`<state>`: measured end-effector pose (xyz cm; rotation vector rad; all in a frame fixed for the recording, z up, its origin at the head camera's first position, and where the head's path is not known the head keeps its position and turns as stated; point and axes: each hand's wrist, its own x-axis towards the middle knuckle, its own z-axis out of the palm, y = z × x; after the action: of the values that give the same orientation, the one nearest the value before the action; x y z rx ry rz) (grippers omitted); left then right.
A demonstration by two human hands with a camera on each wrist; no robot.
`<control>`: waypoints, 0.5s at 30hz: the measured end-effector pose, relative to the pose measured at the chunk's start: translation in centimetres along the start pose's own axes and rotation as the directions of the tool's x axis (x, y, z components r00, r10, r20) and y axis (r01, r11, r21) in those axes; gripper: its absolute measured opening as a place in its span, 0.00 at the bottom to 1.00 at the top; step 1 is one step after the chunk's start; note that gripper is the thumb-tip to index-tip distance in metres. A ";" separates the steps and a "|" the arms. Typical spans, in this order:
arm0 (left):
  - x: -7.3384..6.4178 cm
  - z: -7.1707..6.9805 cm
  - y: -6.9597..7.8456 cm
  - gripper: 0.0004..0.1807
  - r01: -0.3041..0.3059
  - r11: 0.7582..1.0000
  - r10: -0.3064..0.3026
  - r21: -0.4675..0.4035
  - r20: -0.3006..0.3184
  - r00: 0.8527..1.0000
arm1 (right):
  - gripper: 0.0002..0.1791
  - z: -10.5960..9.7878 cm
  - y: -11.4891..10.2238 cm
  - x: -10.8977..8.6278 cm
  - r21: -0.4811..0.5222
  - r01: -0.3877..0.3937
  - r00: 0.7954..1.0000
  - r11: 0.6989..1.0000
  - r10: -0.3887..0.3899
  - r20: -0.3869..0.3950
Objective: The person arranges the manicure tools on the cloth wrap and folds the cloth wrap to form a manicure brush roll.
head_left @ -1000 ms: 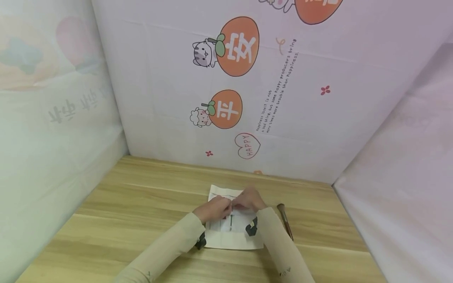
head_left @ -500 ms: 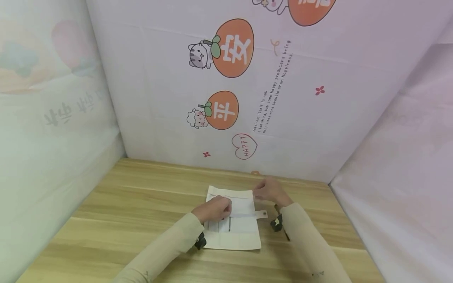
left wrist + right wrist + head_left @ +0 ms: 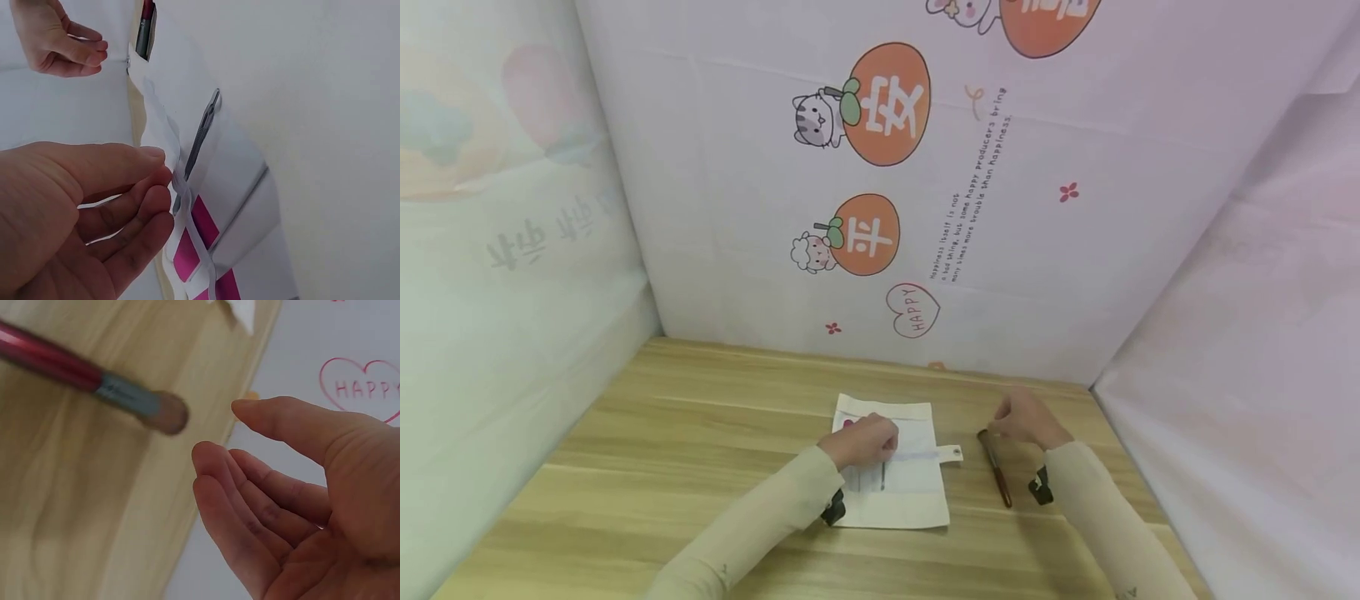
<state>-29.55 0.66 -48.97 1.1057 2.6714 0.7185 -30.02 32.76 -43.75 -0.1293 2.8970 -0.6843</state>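
Note:
An off-white tool pouch (image 3: 917, 510) with clear pockets lies unfolded on the wooden table. My left hand (image 3: 868, 440) is over its middle, thumb and fingertips pinching the loose edge of a clear pocket (image 3: 179, 178). A slim metal tool with a looped tip (image 3: 203, 128) sits in that pocket, near magenta pieces (image 3: 203, 222). To the right of the pouch lies a makeup brush (image 3: 996, 471) with a dark red handle. My right hand (image 3: 1028, 419) hovers by its bristle end (image 3: 172, 414), thumb and fingers apart, holding nothing.
A strap with a snap (image 3: 951, 453) sticks out from the pouch's right edge toward the brush. White printed cloth walls (image 3: 1015, 333) stand behind the table (image 3: 700, 433) and on both sides.
My right hand has left the pouch and moved right, to the brush. The strap, hidden at first, shows now. My left hand stays at the pouch's middle.

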 end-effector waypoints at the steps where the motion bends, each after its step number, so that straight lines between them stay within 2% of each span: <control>1: 0.0 0.1 0.1 0.08 0.000 1.000 0.000 0.001 -0.002 1.000 | 0.08 0.2 0.5 0.0 -0.003 -0.019 1.000 1.000 0.019 0.004; 4: 0.1 0.2 0.2 0.10 0.013 1.000 -0.013 0.019 0.002 1.000 | 0.12 0.9 1.5 -0.1 -0.012 -0.040 0.999 0.999 0.040 0.004; 11: 0.3 0.5 0.5 0.11 0.030 0.997 -0.031 0.069 0.011 0.999 | 0.19 3.0 2.9 0.4 0.035 -0.115 0.993 0.993 0.114 0.034; 15: 0.5 0.6 0.5 0.09 0.037 0.996 -0.038 0.085 0.005 0.999 | 0.19 3.5 3.4 1.1 0.014 -0.113 0.993 0.993 0.112 0.046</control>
<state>-29.40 1.58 -49.26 1.0722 2.7325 0.5988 -30.65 34.14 -48.54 0.0206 2.8297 -0.6758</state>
